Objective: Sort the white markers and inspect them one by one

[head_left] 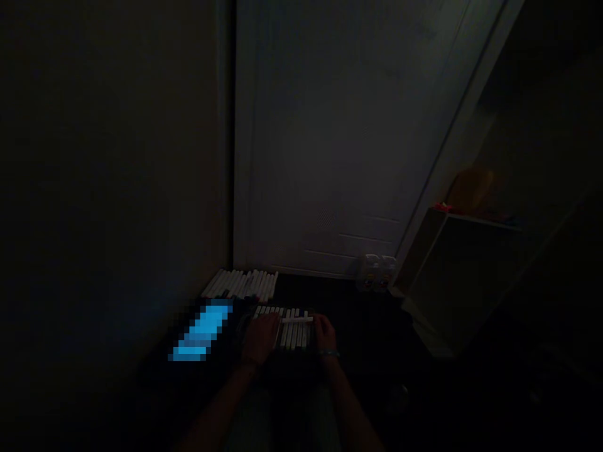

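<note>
A white marker [298, 319] lies level between my two hands, above a row of similar white markers [294, 338]. My right hand [325, 333], with a pale band at its wrist, pinches the marker's right end. At the marker's left end is my left hand [262, 333], its fingers closed around that end as far as the dim light shows. My left hand also covers part of the row. Colours and labels on the markers are too dark to read.
Behind and to the left lies another row of white markers [242, 284]. A lit, pixelated blue screen [202, 333] is left of my hands. Two clear containers [377, 273] stand at the back right of the dark table [339, 301], near a low cabinet [466, 276].
</note>
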`<state>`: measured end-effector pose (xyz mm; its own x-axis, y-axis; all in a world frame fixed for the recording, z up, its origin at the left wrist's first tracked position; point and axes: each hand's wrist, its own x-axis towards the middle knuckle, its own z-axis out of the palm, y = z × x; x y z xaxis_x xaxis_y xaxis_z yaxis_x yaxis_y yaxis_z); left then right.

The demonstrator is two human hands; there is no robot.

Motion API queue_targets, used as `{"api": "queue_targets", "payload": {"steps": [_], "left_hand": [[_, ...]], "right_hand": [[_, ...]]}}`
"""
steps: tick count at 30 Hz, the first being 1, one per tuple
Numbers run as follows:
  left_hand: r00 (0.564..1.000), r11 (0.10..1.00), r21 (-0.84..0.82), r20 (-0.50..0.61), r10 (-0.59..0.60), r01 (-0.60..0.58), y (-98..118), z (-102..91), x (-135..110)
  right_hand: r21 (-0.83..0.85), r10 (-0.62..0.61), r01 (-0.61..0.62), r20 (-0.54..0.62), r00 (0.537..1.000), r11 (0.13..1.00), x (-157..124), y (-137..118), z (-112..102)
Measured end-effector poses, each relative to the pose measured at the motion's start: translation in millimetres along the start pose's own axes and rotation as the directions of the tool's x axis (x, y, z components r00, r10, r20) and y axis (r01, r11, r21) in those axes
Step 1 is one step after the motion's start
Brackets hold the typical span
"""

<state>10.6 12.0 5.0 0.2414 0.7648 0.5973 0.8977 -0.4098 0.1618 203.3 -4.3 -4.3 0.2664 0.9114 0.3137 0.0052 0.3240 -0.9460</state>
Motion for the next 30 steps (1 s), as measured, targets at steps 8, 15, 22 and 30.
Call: {"api": "queue_targets", "payload": {"steps": [8, 15, 22, 30], "left_hand": [[0.999, 0.999, -0.018, -0.008, -0.045, 0.045, 1.0, -3.7, 0.9], [0.999, 0.999, -0.018, 0.007, -0.048, 0.048, 1.4, -1.4, 0.4], [0.998, 0.997, -0.052, 0.022, -0.062, 0.063, 3.5, -4.6, 0.5], [0.999, 0.996, -0.076, -0.005, -0.049, 0.048, 2.9, -3.3, 0.5]], "right_hand": [[-0.011, -0.008, 0.009, 0.018, 1.000, 1.000, -0.5, -0.6, 1.4], [-0.031, 0.014, -0.014, -0.003, 1.000, 0.999, -0.6, -0.1, 1.4], [0.018, 0.016, -0.016, -0.004, 1.000, 1.000, 0.1, 5.8, 1.3], [-0.055, -0.046, 0.050, 0.070, 0.996, 0.997, -0.7, 1.6, 1.4]]}}
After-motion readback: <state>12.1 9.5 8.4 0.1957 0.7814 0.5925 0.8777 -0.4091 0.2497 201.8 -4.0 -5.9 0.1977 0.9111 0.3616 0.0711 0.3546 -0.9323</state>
